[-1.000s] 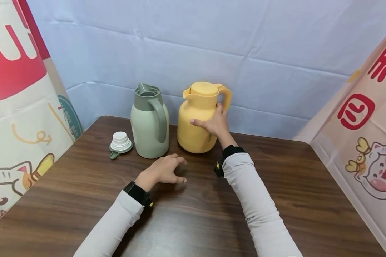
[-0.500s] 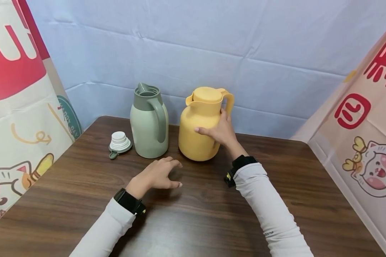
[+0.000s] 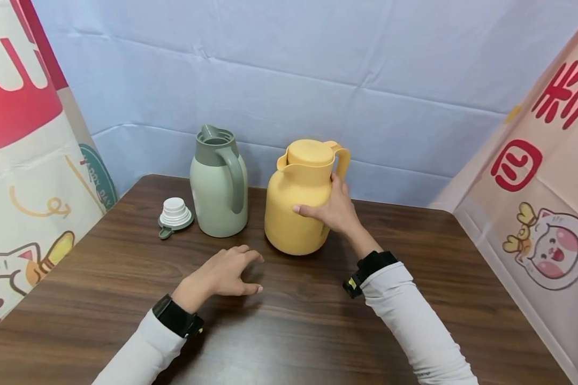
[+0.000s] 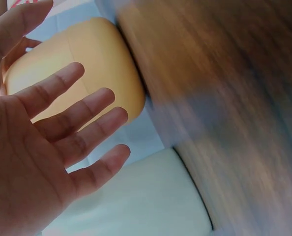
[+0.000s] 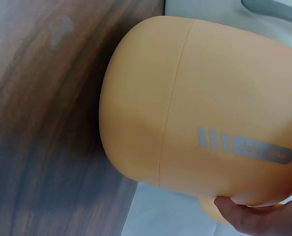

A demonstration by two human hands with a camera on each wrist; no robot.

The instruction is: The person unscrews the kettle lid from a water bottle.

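My right hand [image 3: 339, 211] grips the upright yellow thermos jug [image 3: 289, 214] by its right side, thumb across the front and fingers behind, below the handle. The jug's lid is in place and its spout points left. In the right wrist view the jug's body [image 5: 185, 98] fills much of the picture, and part of my hand shows at the lower right. My left hand [image 3: 219, 275] hovers over the table in front of the jugs, fingers spread and touching nothing. In the left wrist view its palm [image 4: 28, 147] faces the camera.
A pale green thermos jug [image 3: 214, 195] stands upright left of the yellow one, its top uncovered. Beside it lies a white ridged stopper [image 3: 175, 214] with a green base. The wooden table [image 3: 289, 315] ends at a blue cloth backdrop [image 3: 279, 75].
The yellow jug has come nearer to me along with my right hand. My left hand has drawn back, toward the left and nearer. The green jug and the stopper stay put.
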